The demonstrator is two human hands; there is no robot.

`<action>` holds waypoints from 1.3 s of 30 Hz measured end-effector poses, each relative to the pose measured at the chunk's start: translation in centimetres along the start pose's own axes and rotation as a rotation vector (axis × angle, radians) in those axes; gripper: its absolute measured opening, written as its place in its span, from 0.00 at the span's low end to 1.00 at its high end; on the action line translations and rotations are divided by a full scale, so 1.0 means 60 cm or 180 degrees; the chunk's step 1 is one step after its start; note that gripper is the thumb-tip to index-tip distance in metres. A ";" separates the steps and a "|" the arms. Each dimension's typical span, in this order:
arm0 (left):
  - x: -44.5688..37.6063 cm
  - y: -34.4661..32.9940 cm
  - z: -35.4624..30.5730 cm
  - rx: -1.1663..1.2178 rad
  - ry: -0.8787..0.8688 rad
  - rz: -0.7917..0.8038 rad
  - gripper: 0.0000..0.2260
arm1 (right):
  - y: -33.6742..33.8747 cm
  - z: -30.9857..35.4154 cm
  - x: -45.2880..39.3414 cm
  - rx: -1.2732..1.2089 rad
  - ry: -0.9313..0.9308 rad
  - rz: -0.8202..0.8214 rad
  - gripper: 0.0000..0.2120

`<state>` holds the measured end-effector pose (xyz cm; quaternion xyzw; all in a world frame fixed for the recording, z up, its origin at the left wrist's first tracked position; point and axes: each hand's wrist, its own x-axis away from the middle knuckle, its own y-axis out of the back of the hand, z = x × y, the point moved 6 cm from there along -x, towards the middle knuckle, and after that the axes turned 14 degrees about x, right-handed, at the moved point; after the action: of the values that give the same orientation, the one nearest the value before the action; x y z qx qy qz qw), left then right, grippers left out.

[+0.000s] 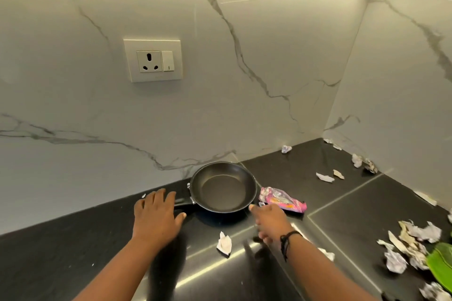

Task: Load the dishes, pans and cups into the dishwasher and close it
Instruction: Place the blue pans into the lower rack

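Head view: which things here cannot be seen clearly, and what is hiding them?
- Pan handle: mostly covered by the left hand, so the grip cannot be judged.
- Right hand: motion-blurred; finger pose unclear.
- Pink wrapper: print too blurred to read.
- Green object: cut off by the right edge; cannot be identified.
- Dishwasher: not in the head view at all.

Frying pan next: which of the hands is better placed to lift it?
Left. The left hand lies spread over the frying pan's handle, ready to close. The right hand points at the far rim beside the pink wrapper.
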<state>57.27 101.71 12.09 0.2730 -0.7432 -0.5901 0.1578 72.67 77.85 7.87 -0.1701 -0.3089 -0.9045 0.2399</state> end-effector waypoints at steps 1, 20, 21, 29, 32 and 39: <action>-0.011 -0.009 0.001 -0.0048 -0.0025 0.0012 0.31 | 0.001 0.006 -0.018 -0.0263 -0.0195 0.0014 0.16; 0.025 0.011 -0.095 0.2054 -0.0170 -0.0244 0.15 | 0.117 0.055 0.054 -0.0692 0.0323 -0.1150 0.04; 0.035 0.016 -0.120 0.2211 -0.0190 -0.0184 0.15 | 0.150 0.059 0.085 -0.0705 0.0416 -0.1317 0.04; 0.202 0.031 -0.420 0.4210 -0.0777 0.0834 0.17 | 0.369 -0.046 0.412 -0.1897 0.1002 -0.2134 0.22; 0.317 0.048 -0.521 0.4819 -0.0960 0.1447 0.11 | 0.364 -0.131 0.502 -0.2290 0.0991 -0.1669 0.33; 0.639 0.045 -0.660 0.4517 -0.1725 0.2711 0.15 | 0.348 -0.338 0.714 -0.2491 0.0718 -0.1774 0.20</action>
<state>48.03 48.11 21.38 -0.1442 -0.9862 0.0770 -0.0247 45.26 36.28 22.11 -0.0594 0.0481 -0.9952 -0.0611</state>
